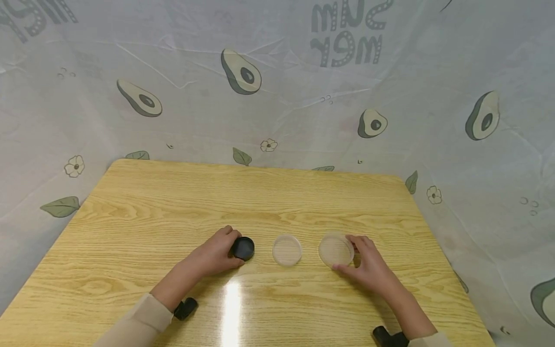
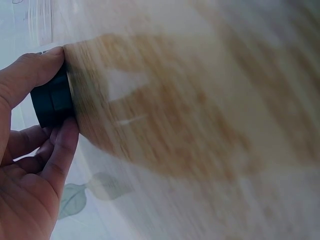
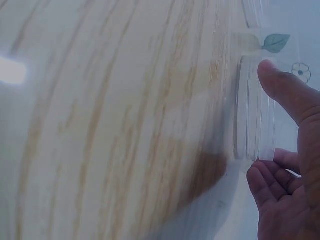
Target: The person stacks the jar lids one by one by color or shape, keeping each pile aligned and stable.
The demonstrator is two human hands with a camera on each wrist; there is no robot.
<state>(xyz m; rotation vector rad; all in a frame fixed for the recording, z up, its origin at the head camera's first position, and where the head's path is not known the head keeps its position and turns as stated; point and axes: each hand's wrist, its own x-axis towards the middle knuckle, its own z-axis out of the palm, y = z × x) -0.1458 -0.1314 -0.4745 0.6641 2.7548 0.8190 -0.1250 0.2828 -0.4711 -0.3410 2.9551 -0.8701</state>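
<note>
Left of the table's middle, my left hand (image 1: 218,253) holds a small black round container (image 1: 244,248). Its thumb and fingers grip opposite sides, and the left wrist view shows a seam around the container's dark side wall (image 2: 52,102). My right hand (image 1: 363,262) has its thumb and fingers around the right side of a clear petri dish (image 1: 335,250). Seen edge-on in the right wrist view, that dish has several ridged layers in its wall (image 3: 248,110). Between the hands lies a smaller clear petri dish (image 1: 286,250), touched by neither.
All of this sits on a light wood-grain table (image 1: 260,197). A pale curtain (image 1: 299,106) printed with avocados and leaves hangs behind it and along its sides. Black wrist mounts (image 1: 185,308) show under both forearms, and a bright glare streak crosses the table near the front.
</note>
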